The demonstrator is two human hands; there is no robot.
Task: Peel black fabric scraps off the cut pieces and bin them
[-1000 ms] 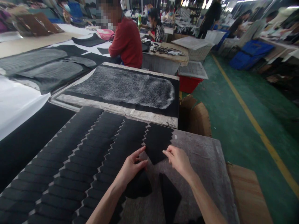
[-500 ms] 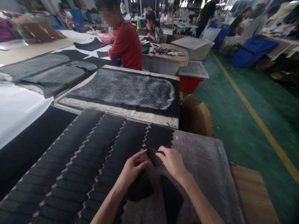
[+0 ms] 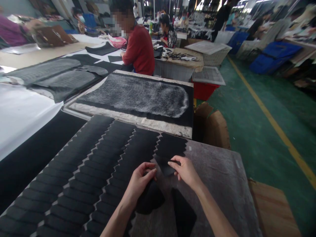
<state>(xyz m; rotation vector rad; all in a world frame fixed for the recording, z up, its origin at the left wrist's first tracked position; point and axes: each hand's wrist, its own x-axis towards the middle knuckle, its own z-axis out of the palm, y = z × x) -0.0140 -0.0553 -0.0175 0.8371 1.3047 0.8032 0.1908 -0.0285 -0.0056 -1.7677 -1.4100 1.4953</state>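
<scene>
My right hand (image 3: 185,170) pinches the edge of a thin black fabric piece (image 3: 166,167), which lies partly over the board at the end of a row. Just left of it, my left hand (image 3: 142,180) is closed on a small stack of black fabric pieces (image 3: 151,199) hanging under the palm. Rows of overlapping black pieces (image 3: 123,154) with zigzag edges cover the left of the grey board (image 3: 217,177). Another black piece (image 3: 183,210) lies on the board between my forearms.
Beyond the board is a panel with a whitish-coated black sheet (image 3: 138,93). A person in a red top (image 3: 142,49) sits behind it. Cardboard (image 3: 270,205) juts out at right, beside the green floor (image 3: 259,128). A red bin (image 3: 204,90) stands further back.
My right hand has lowered the pinched piece slightly towards the board. My left hand's fingertips have drawn back from that piece, with the stack still held. The whole view has shifted a little.
</scene>
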